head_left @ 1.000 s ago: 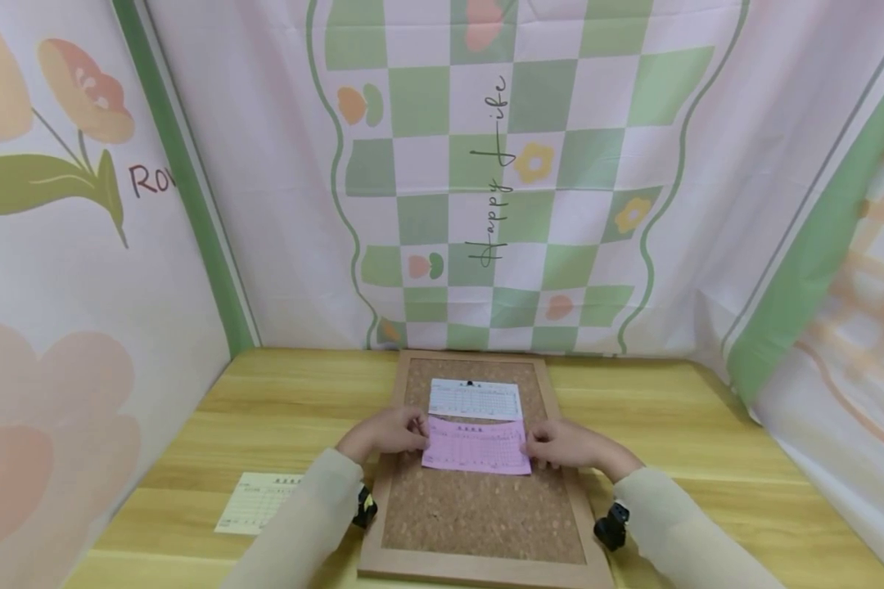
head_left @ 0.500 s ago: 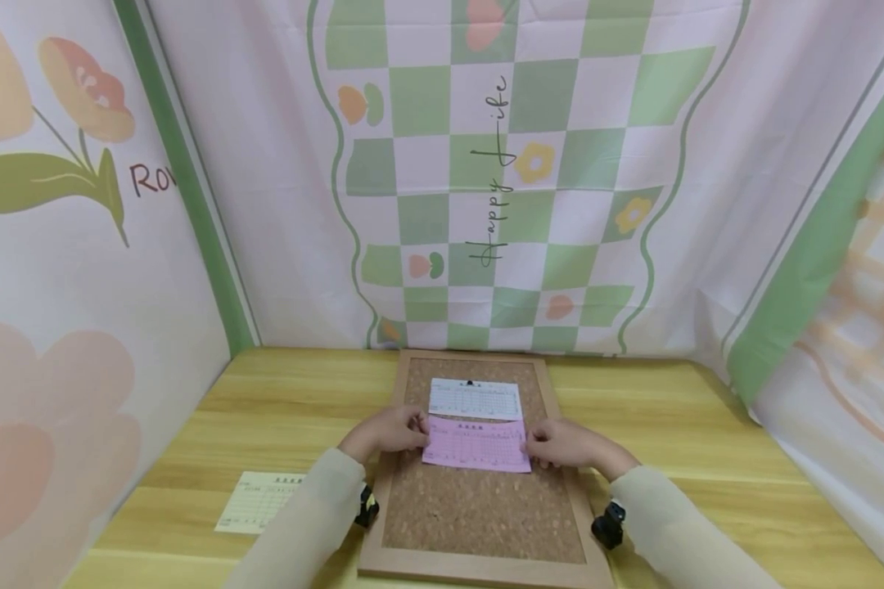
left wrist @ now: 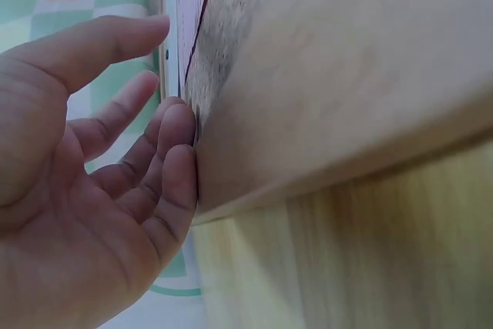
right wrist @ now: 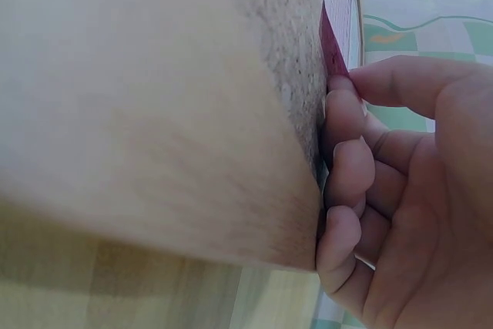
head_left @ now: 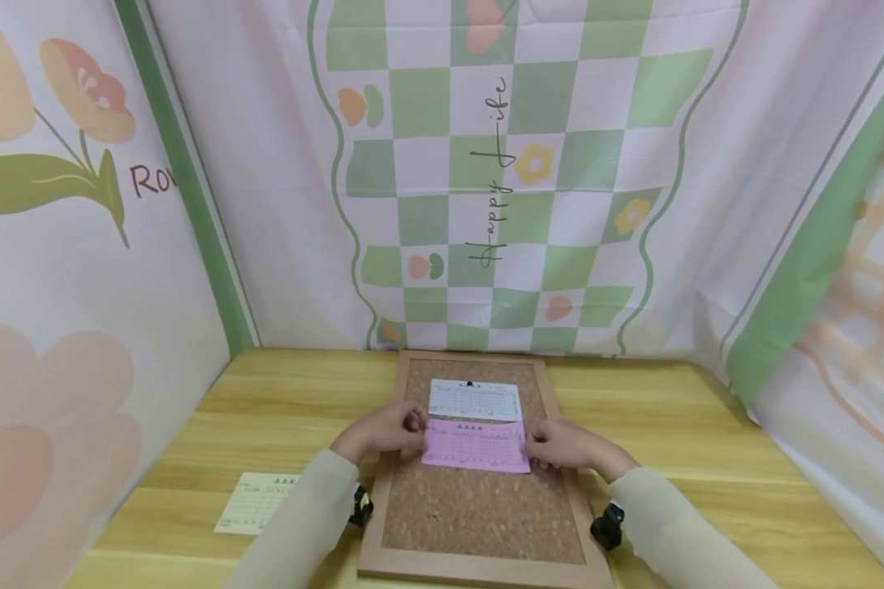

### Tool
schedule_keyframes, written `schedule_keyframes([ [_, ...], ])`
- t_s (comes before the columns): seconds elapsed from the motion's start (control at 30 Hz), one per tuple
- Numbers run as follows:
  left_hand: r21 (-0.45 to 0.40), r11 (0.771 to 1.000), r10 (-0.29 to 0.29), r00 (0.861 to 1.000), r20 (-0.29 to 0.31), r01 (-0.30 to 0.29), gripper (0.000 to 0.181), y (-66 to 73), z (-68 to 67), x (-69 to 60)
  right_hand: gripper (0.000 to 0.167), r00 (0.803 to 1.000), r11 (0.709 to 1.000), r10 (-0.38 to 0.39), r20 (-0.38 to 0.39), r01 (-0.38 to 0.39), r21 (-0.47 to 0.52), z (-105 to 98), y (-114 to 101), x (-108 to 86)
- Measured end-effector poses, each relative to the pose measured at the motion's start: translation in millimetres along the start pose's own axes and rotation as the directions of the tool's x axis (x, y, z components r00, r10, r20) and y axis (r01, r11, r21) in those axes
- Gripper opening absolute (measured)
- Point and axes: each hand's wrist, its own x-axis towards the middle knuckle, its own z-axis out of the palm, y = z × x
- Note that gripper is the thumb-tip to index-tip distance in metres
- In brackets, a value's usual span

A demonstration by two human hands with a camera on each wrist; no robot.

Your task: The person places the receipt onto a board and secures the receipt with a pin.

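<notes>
A pink printed slip (head_left: 475,447) lies on the cork board (head_left: 486,515), just below a white printed slip (head_left: 475,399) with a small black pin or clip (head_left: 470,383) at its top edge. My right hand (head_left: 566,443) pinches the pink slip's right edge between thumb and index finger, its other fingers against the board. At the left edge is my left hand (head_left: 392,427). In the left wrist view its thumb and index finger stand apart with nothing between them, and the lower fingertips (left wrist: 181,167) rest loosely curled against the board.
A yellow printed slip (head_left: 254,501) lies on the wooden table (head_left: 191,458) left of the board, partly covered by the left sleeve (head_left: 295,523). The board has a raised wooden frame (head_left: 479,568). Behind the table hangs a checkered curtain (head_left: 479,204).
My left hand has let go of the pink slip's left edge and shifted slightly left and up. The pink slip now lies flatter. My right hand stays at its edge.
</notes>
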Motion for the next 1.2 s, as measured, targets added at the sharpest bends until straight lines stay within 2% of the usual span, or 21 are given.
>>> schedule_keyframes([
  [0.2, 0.031, 1.000, 0.003, 1.000, 0.023, -0.004, 0.048, -6.0, -2.3, 2.2, 0.029, 1.000, 1.000, 0.000, 0.003, 0.000, 0.001, -0.2, -0.5, 0.4],
  [0.43, 0.014, 1.000, -0.019, 0.999, 0.048, 0.018, 0.062, -9.7, -2.1, 5.1, 0.029, 1.000, 1.000, -0.002, 0.006, 0.001, 0.012, -0.2, -1.1, -0.1],
  [0.73, 0.055, 0.998, -0.009, 0.998, 0.064, 0.005, 0.065, -7.9, -0.4, 4.2, 0.029, 1.000, 1.000, -0.004, 0.000, 0.004, 0.014, 0.3, -1.0, -0.6],
  [1.2, 0.035, 0.999, 0.006, 0.997, 0.071, -0.008, 0.066, -8.7, 0.1, 4.2, 0.029, 1.000, 1.000, -0.006, -0.015, 0.006, 0.011, -0.1, -0.5, -1.2],
])
